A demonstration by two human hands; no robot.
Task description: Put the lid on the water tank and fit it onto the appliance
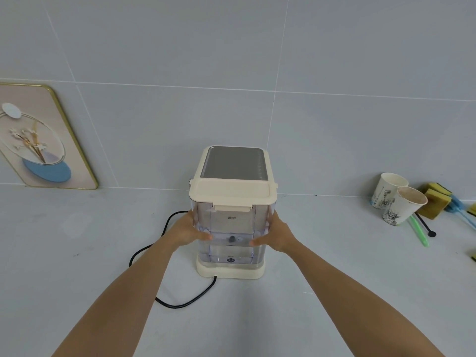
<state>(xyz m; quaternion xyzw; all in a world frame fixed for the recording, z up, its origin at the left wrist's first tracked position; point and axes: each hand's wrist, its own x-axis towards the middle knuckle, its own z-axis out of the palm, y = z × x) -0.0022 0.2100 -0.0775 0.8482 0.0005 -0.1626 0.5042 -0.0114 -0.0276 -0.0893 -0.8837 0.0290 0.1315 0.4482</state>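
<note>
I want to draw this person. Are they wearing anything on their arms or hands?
No. Both arms are bare as far as the picture shows, with no sleeves. The left hand and right hand have no gloves, rings, watch or bracelets in view.

We seem to be at a home kitchen counter (77, 253): pale grey, meeting a wall of large grey tiles (360, 60). A small cream appliance (233, 168) stands plugged in by a black cord (185, 302). To the right we see two used paper cups (398, 199), yellow sponges (435, 199) and brushes (washing-up gear), and a gold-framed flower picture (38, 137) leans at left.
</note>
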